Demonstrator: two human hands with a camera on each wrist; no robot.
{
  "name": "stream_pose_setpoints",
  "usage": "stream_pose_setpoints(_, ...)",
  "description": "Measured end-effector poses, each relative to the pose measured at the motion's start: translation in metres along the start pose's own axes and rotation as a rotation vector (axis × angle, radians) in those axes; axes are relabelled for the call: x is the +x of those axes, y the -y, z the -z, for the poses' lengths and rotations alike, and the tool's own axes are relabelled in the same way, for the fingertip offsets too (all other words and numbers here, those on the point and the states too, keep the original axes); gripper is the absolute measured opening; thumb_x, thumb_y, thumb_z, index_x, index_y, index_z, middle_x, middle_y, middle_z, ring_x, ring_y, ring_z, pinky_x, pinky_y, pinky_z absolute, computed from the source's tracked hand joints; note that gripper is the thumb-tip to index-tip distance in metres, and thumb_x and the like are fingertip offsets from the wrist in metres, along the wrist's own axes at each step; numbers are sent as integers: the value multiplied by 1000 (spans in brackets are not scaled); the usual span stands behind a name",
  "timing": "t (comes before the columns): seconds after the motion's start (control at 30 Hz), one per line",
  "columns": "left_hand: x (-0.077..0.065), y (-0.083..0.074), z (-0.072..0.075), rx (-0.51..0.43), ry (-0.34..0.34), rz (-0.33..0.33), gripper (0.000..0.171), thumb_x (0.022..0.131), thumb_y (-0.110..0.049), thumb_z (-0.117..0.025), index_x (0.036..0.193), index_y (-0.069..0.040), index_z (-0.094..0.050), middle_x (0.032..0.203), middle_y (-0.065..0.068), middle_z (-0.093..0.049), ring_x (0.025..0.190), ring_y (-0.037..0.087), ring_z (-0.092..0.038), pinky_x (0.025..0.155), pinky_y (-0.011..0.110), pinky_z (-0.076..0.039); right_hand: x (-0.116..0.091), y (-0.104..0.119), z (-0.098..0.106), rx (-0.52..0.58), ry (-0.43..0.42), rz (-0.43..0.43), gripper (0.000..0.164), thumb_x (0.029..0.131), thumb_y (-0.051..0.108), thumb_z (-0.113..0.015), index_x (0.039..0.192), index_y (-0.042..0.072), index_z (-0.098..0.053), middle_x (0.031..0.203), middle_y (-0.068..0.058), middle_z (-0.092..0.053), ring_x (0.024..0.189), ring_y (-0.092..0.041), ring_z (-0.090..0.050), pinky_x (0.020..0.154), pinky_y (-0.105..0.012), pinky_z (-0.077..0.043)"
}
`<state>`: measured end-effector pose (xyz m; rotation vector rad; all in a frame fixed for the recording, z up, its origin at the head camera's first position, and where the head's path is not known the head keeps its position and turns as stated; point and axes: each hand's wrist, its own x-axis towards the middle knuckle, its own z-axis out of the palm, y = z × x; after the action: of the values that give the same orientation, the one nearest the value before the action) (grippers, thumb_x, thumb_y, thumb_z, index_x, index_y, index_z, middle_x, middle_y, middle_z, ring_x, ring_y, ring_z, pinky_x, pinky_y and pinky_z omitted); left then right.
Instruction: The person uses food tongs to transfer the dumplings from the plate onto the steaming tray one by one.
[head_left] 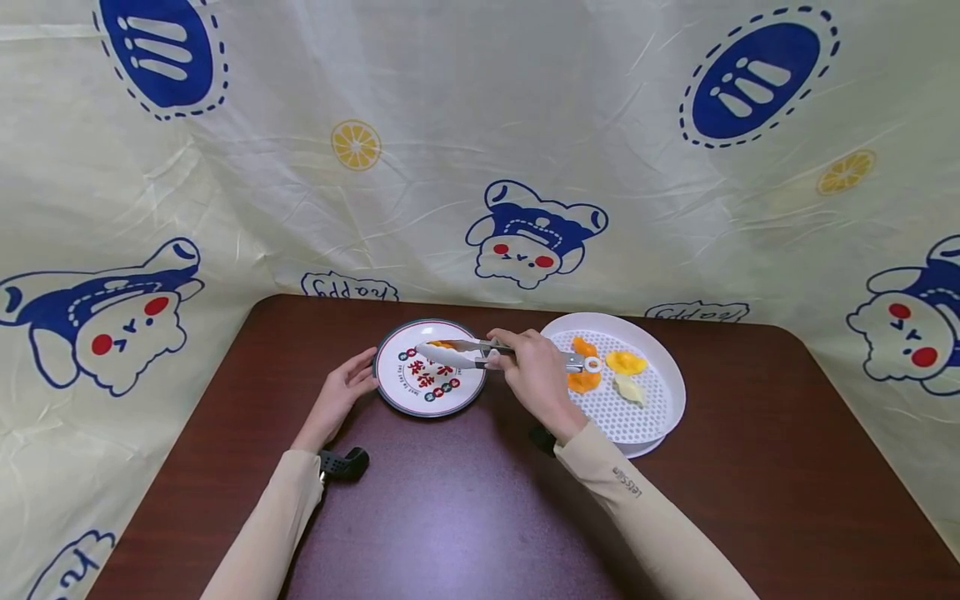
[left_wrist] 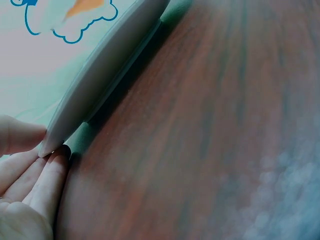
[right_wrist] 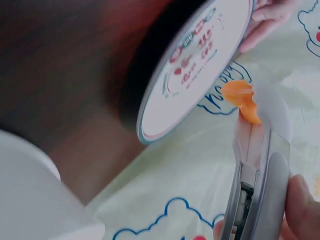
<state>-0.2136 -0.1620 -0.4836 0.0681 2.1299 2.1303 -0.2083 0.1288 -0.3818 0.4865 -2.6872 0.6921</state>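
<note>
My left hand [head_left: 341, 396] pinches the left rim of a round white plate [head_left: 427, 408] with red lettering and a dark edge. In the left wrist view the thumb lies on top of the rim and the fingers sit beneath it. My right hand [head_left: 536, 375] grips a pair of metal tongs [head_left: 478, 363] with pale tips. Between those tips is a glossy orange food-like piece [right_wrist: 237, 93], held above the plate. The tongs' ring end points right, over a white perforated tray [head_left: 672, 375].
On the tray lie orange pieces [head_left: 583, 382], a yellow piece [head_left: 626, 362] and a pale cream piece [head_left: 628, 390]. Another white rim [head_left: 641, 448] shows under the tray. Tray and plate stand near the back edge of the brown table [head_left: 435, 517]; a printed curtain [head_left: 420, 208] hangs behind.
</note>
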Motion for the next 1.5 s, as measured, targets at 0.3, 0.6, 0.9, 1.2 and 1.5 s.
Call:
stream_pose_setpoints(0.3, 0, 1, -1, 0, 2, -1, 56, 94, 4, -52, 146, 5, -31, 151, 20, -29, 134, 33, -35, 91, 12, -41, -11, -21, 36, 23, -61, 21, 31, 81, 15, -75, 111, 10, -71, 88, -11, -68, 81, -28, -61, 61, -43, -47)
stream_pose_setpoints(0.6, -1, 0, 0, -6, 2, -7, 55, 95, 5, -52, 146, 6, -31, 151, 21, -28, 134, 33, -34, 90, 11, -41, -28, -49, 61, 13, -87, -3, 33, 80, 12, -76, 112, 6, -71, 89, -13, -69, 77, -28, -59, 59, -42, -43)
stream_pose_setpoints(0.9, 0, 0, -1, -4, -3, -3, 55, 95, 4, -52, 146, 5, -31, 151, 21, -28, 134, 33, -35, 90, 12, -42, -47, -71, 70, -27, -112, -36, 34, 78, 11, -77, 111, 4, -71, 87, -15, -68, 72, -28, -57, 56, -40, -39)
stream_pose_setpoints(1.2, -1, 0, -1, 3, -3, -3, 55, 95, 3, -51, 146, 5, -31, 151, 20, -28, 134, 34, -34, 90, 11, -41, -71, -90, 82, -50, -137, -81, 33, 76, 9, -78, 109, 5, -71, 78, -13, -64, 60, -20, -42, 52, -33, -31)
stream_pose_setpoints(1.5, -2, -2, 0, 7, -2, -2, 55, 95, 3, -52, 146, 5, -31, 151, 20, -28, 134, 34, -34, 91, 12, -41, -96, -109, 89, -77, -98, -158, 34, 77, 9, -78, 109, 2, -71, 85, -18, -65, 65, -25, -48, 54, -34, -32)
